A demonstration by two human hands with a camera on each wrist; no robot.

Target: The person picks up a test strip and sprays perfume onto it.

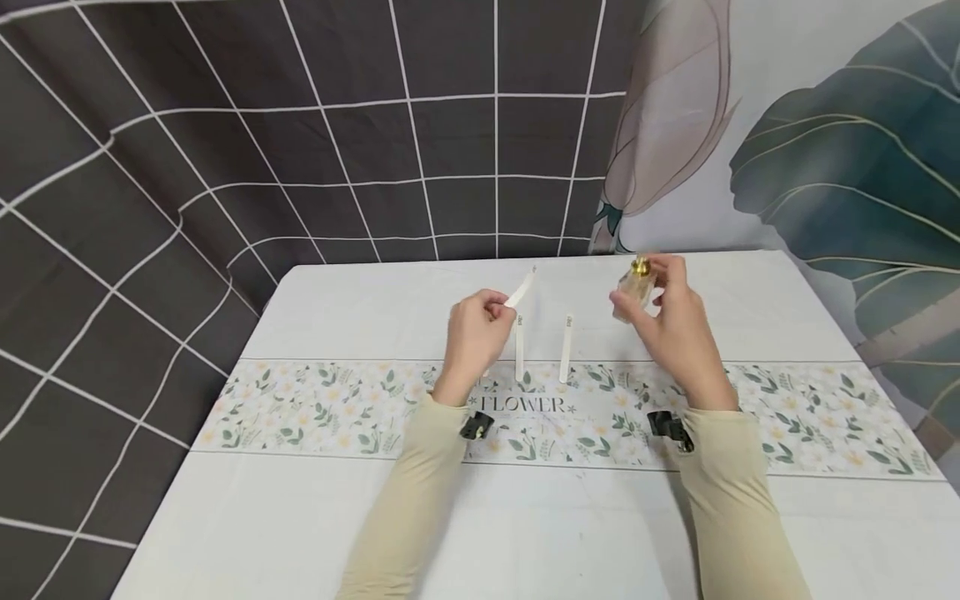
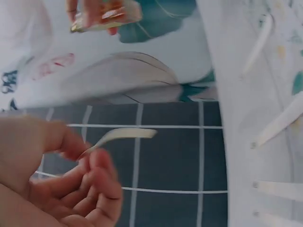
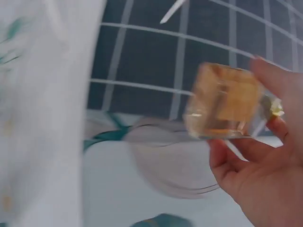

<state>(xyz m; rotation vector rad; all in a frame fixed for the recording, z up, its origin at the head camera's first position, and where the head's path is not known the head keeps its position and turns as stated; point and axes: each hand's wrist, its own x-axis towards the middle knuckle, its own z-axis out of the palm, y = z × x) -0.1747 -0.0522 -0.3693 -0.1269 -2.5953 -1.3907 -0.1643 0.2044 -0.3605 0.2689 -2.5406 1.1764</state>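
My left hand (image 1: 478, 337) pinches one end of a narrow white paper strip (image 1: 522, 288), which juts up to the right in the head view. From the left wrist, the held strip (image 2: 127, 133) looks bent in a slight curve. My right hand (image 1: 681, 337) grips a glass perfume bottle (image 1: 634, 288) with a gold neck, raised over the table's far right part. The right wrist view shows the bottle (image 3: 227, 101) with amber liquid, tilted on its side between thumb and fingers. Bottle and strip are apart.
Two more paper strips, one left (image 1: 520, 350) and one right (image 1: 566, 350), lie on the white table (image 1: 300, 517). The left wrist view shows several. A floral band (image 1: 322, 408) crosses the tabletop. Behind hangs a dark gridded curtain (image 1: 457, 142), with a flower-printed one (image 1: 772, 83) at right.
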